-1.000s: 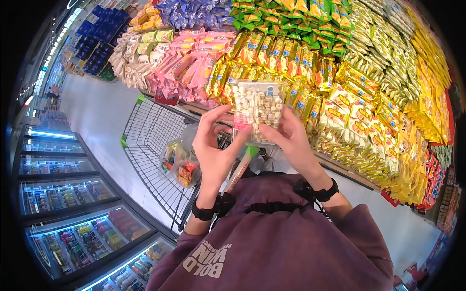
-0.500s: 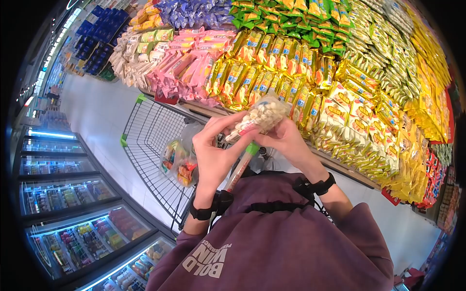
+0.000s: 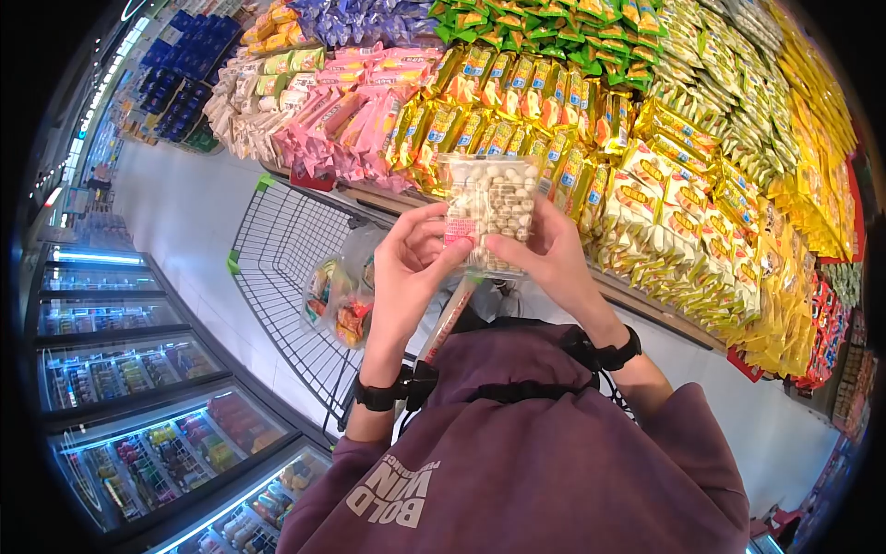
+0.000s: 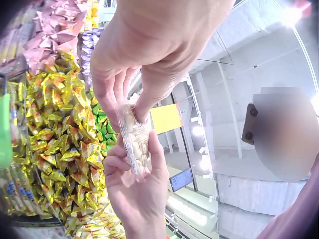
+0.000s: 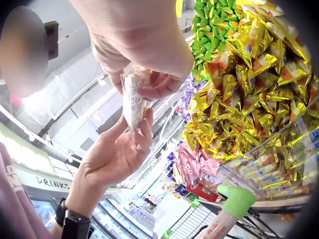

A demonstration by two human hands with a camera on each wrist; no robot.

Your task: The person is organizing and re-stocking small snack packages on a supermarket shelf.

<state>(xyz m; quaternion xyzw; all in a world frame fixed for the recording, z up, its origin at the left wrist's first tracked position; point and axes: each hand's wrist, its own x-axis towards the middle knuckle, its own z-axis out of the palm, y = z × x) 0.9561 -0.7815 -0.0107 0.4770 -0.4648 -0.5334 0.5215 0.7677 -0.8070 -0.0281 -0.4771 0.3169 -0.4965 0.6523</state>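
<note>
A clear plastic pack of small, round, cream-coloured pieces (image 3: 506, 208) is held up in front of the chest, its broad side toward the head camera. My left hand (image 3: 413, 263) pinches its left edge, thumb on the near face beside a pink-printed patch. At the right edge, my right hand (image 3: 551, 249) grips it the same way, thumb near the lower middle. Both wrist views catch the pack (image 4: 134, 139) side-on between the two hands, its clear wrapping (image 5: 133, 99) crinkled. The fingers behind the pack are partly hidden in the head view.
A wire shopping cart (image 3: 293, 268) with green corners stands at the left, a clear bag of colourful packets (image 3: 351, 319) hanging in it. Ahead slopes a wide display of wrapped snacks (image 3: 544, 83). Glass-topped freezers (image 3: 138, 369) line the far left.
Half a second ago the pack was tilted, showing a narrower side; now its broad face is turned back toward the head camera. Both hands have kept hold of it throughout.
</note>
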